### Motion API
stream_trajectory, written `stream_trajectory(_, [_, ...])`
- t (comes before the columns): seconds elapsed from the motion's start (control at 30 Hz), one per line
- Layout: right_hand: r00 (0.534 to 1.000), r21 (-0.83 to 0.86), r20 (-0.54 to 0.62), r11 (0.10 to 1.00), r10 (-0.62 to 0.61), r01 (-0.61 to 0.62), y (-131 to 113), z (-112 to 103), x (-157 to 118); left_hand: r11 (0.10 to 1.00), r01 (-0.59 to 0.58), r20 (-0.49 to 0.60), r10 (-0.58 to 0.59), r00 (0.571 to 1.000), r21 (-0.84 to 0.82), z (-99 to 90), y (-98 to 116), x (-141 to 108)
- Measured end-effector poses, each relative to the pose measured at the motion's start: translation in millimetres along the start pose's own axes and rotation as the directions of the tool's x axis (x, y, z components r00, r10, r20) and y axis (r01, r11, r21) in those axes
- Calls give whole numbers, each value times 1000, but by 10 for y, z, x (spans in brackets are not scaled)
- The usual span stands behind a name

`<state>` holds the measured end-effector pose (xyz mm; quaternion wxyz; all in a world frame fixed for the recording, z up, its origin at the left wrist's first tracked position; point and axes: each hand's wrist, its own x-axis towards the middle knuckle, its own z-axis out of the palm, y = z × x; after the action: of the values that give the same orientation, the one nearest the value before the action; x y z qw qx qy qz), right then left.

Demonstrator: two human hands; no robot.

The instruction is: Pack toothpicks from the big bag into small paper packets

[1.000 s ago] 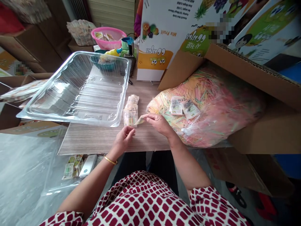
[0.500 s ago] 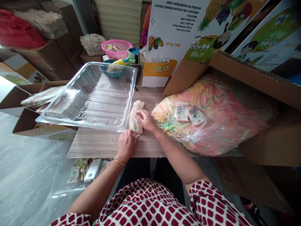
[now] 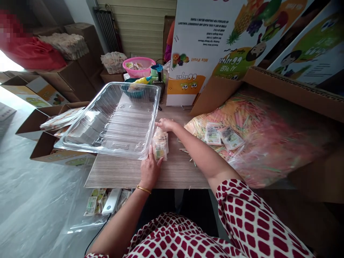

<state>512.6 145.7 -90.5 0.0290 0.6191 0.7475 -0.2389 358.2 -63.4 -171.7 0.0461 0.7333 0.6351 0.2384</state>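
A row of small, flat printed packets (image 3: 160,145) lies overlapping on the table, just right of a large clear plastic tray (image 3: 126,154). My left hand (image 3: 150,169) is at the near end of the row, with its index finger along the left side and its thumb at the right, closed around the packets. At the far end is my right hand (image 3: 166,124), palm down, its fingers stretched leftward towards the tray's right edge. Its thumb is partly hidden, and nothing shows in its grasp. Two more packets (image 3: 230,137) rest on a big clear bag of thin coloured sticks (image 3: 242,114).
An open carton (image 3: 285,93) surrounds the bag on the right. Loose sticks (image 3: 188,152) lie on the table (image 3: 115,173). Behind the tray stand a pink basket (image 3: 138,71) and a tall printed box (image 3: 185,71). Open cartons (image 3: 61,150) are at the left.
My right hand has moved from on top of the packets to their far end. My left hand's index finger now reaches further along their left side. The view has shifted slightly.
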Motion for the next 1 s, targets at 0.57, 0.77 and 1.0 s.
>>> stream_trajectory(0.57, [995, 96, 68, 993, -72, 66, -81, 209, -120, 996, -90, 23, 91, 996, -26, -27, 63, 39])
stream_trajectory(0.77, [969, 41, -68, 970, -237, 240, -87, 307, -249, 996, -70, 37, 72, 997, -53, -49, 75, -3])
stream_trajectory(1.0, [932, 287, -61, 888, -357, 359, -12, 503, -441, 990, 48, 87, -37, 996, -130, 28, 24, -39])
